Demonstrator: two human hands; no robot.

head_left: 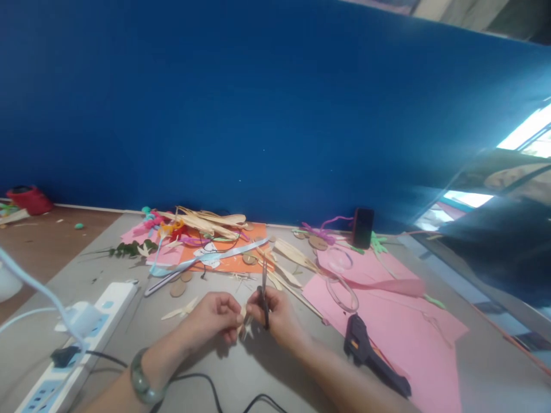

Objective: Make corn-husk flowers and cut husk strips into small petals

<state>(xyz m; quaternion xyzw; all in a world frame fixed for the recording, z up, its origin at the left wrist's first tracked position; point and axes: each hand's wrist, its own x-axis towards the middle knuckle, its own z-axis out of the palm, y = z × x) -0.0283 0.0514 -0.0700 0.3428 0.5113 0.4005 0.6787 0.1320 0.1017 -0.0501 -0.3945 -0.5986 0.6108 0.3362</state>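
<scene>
Both of my hands meet low in the middle of the head view, just above the grey tabletop. Between thumb and fingertips, my left hand (pixel 217 318) pinches a small pale piece (pixel 246 328), thin like a cut bit of husk; its exact shape is blurred. Dark-handled scissors (pixel 264 281) are in my right hand (pixel 279 315), blades pointing up and away from the piece. The right thumb and fingertips also touch the pale piece. A pale pointed strip (pixel 181 310) lies left of my left hand.
Dried husk strips (pixel 210 222), orange paper (pixel 253 235) and wooden discs (pixel 177 288) lie ahead. On the right are pink paper (pixel 413 344), a black glue gun (pixel 374 355) and an upright phone (pixel 363 228). A white power strip (pixel 109 304) and cables are left; a blue partition (pixel 258 103) stands behind.
</scene>
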